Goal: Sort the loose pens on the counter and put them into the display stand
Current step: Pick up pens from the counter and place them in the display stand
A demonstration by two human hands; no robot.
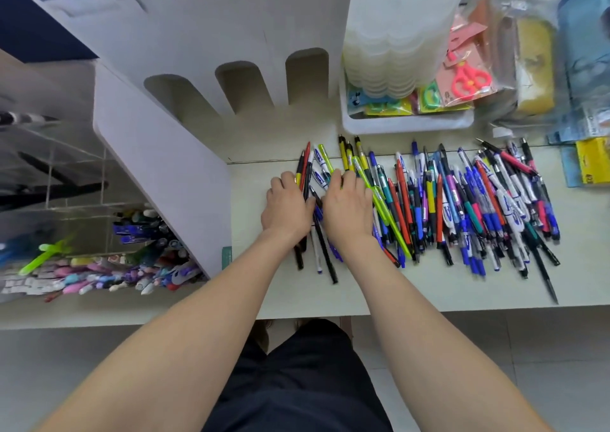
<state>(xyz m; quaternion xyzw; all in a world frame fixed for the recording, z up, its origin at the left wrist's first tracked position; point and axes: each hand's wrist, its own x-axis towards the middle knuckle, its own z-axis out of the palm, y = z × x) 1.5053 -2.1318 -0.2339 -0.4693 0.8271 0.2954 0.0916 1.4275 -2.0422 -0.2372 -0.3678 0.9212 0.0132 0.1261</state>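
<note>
Because the loose pens (462,207) lie in 1 long heap across the table (412,293), colours and kinds mixed together, both hands work at its left end, the end nearest the display stand (158,154). The left hand (286,208) and right hand (346,208) sit knuckles-up on either side of a small bunch (306,167) of black, red and white-and-blue pens, which lies a little apart from the main heap. This looks like a way to square the bunch between the 2 palms so that it can be lifted as 1 lot, not pen by pen.

The fingers of each hand are bent down onto the pens, and the left thumb rests against the bunch. The fingertips are hidden under the knuckles, so I cannot tell whether either grip is pinching pens or only pressing and raking them.

Left of the stand's white side panel, clear compartments (79,174) already hold pens, with like kinds seemingly together, which is probably why the sorting happens on the table first. A white tray (406,124) of other stationery stands just behind the heap. Most of the heap looks unsorted, so the task seems to be at an early stage.
</note>
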